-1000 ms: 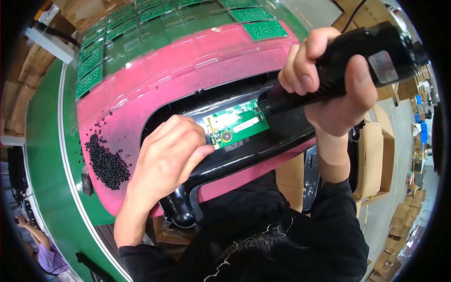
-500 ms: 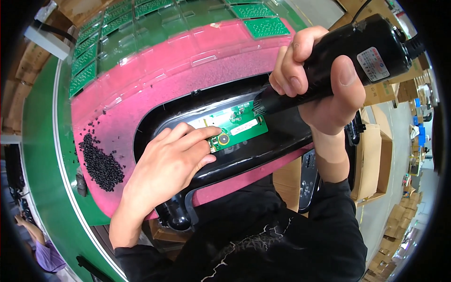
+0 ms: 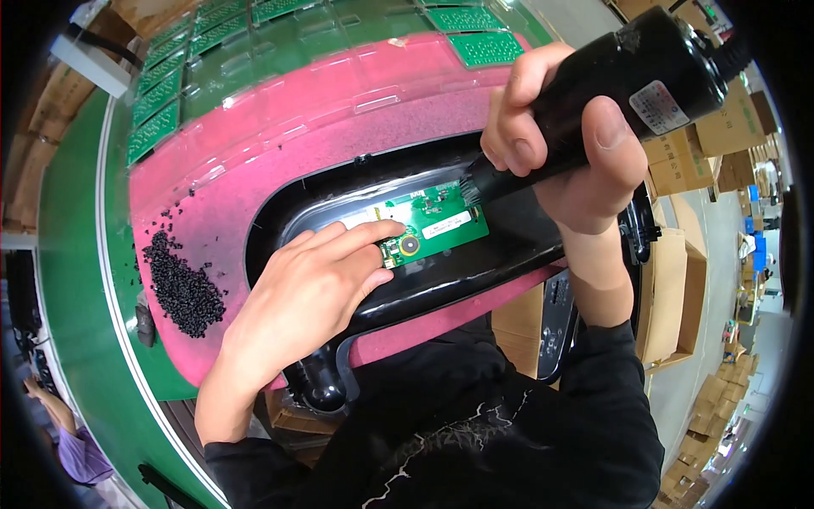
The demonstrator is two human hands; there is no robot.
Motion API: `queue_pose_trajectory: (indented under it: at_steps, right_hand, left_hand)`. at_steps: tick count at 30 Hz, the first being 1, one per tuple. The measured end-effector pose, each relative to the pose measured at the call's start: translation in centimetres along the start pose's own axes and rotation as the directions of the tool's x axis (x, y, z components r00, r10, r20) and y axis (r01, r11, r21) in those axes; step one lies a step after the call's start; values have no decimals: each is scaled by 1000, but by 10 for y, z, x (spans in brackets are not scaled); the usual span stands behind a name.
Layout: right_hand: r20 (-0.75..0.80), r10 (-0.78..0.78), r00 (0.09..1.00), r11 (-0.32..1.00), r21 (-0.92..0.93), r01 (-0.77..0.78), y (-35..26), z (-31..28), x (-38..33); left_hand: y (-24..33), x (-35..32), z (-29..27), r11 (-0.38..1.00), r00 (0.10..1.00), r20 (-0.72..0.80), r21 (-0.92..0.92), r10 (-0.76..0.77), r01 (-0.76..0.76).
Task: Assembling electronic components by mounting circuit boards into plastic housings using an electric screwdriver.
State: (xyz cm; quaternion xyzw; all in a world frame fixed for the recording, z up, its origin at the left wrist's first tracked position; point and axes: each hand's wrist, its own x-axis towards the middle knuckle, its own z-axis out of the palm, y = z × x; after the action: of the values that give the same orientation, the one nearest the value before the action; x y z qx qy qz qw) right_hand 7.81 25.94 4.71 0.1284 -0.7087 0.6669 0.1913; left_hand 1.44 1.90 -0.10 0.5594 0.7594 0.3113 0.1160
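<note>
I see a green surface [image 3: 76,254] carrying a pink foam pad [image 3: 254,136] and green circuit boards [image 3: 153,127]; black screws [image 3: 182,284] piled on pad.

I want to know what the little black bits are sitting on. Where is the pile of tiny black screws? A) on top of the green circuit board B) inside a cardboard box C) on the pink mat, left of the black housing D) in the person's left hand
C: the pile of tiny black screws lies on the pink mat, to the left of the black housing, while the left hand only presses the green circuit board.
</note>
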Motion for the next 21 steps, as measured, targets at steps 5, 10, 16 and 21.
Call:
queue_pose_trajectory:
  at_steps: [5,10,16,21]
  right_hand:
    - [-36,-85,996,940,329,92,-15,7,-15]
    - [-25,-322,946,814,502,291,-33,30,-18]
    - [-218,-572,791,477,697,536,-16,60,-8]
    - [-232,-563,793,499,670,550,-16,63,-10]
  left_hand:
    - [2,0,1,990,985,-112,64,131,-125]
    - [1,-4,-3,967,942,-220,86,253,-240]
    - [-8,-6,3,948,899,-299,107,319,-301]
    - [-7,-6,-1,942,900,-280,92,334,-322]
